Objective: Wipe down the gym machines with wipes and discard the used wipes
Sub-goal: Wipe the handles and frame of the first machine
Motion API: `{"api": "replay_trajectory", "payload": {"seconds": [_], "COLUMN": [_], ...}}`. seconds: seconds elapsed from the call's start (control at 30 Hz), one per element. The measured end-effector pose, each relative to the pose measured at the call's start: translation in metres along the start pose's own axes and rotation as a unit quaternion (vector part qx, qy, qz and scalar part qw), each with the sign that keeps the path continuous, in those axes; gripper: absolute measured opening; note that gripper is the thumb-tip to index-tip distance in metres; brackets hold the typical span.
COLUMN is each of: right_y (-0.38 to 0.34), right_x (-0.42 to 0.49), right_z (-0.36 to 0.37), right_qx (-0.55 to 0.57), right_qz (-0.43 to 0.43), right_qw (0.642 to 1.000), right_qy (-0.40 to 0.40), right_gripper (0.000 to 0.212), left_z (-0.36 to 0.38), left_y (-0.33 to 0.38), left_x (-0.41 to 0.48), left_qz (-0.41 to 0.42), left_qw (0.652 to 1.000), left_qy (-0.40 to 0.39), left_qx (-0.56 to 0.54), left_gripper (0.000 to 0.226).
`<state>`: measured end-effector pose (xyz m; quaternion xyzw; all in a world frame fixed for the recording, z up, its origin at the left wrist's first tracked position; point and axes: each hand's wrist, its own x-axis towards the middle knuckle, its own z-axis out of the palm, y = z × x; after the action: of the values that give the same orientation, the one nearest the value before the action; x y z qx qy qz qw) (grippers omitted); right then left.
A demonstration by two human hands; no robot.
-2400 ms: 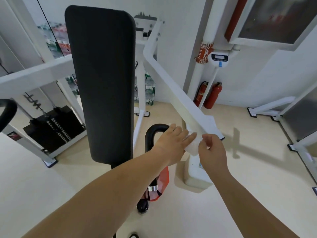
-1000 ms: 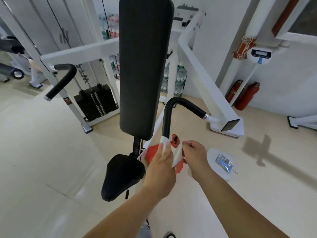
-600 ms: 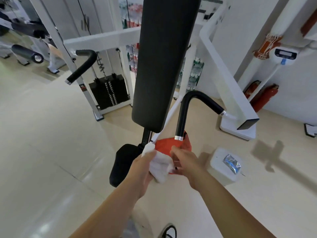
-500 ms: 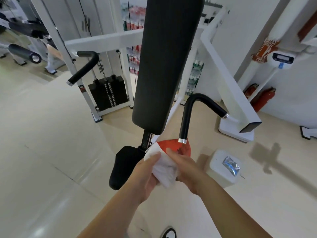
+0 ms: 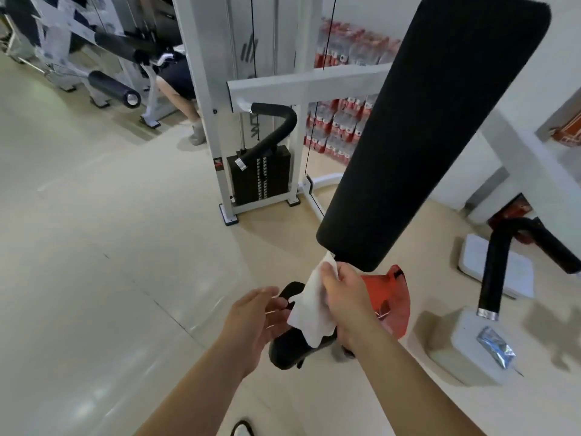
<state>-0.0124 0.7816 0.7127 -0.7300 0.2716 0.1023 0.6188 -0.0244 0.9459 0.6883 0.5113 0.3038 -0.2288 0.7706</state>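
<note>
Head view, right hand (image 5: 345,298) gripping wipe (image 5: 309,313), red bag (image 5: 394,297)

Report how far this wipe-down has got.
Done: a white wipe is out. In hand: the right hand grips it by the lower edge of the long black back pad; the left hand is open beside it. Likely left: the black seat, the curved black handle, binning the wipe.

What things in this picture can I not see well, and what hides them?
Head view, seat: mostly covered by the wipe and the right hand.
Head view, red bag: partly behind the right hand and the back pad; its contents do not show.
Head view, left hand: the fingers are blurred.
Head view, silver packet: its print is too small to read.
</note>
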Motion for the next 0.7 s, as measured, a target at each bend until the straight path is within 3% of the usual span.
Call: {"api": "replay_trajectory", "payload": {"seconds": [0.2,0.37,0.6,0.7], "right_y": [-0.055,-0.103,-0.15,-0.169], "right_x": [0.018,0.045,0.103,0.128], "right_z": [0.048,0.05,0.041,0.045], "right_qx": [0.004,0.065,0.039,0.06], "right_qz": [-0.053,-0.064,-0.077,-0.092], "right_qw": [0.998,0.995,0.996,0.992], "right_qy": [-0.019,-0.052,0.028,0.06], "right_gripper": [0.021,0.019,0.02,0.022], "left_z": [-0.003,0.026,0.054,0.065], "left_y": [0.074,0.132,0.195,0.228], "left_x": [0.012,0.038,0.092,0.117], "left_qz": [0.006,0.0,0.06,0.114], "left_qw": [0.976,0.96,0.975,0.968], "left_qy": [-0.193,-0.25,-0.189,-0.156], "left_qx": [0.098,0.125,0.096,0.158], "left_gripper": [0.051,0.048,0.033,0.021]}}
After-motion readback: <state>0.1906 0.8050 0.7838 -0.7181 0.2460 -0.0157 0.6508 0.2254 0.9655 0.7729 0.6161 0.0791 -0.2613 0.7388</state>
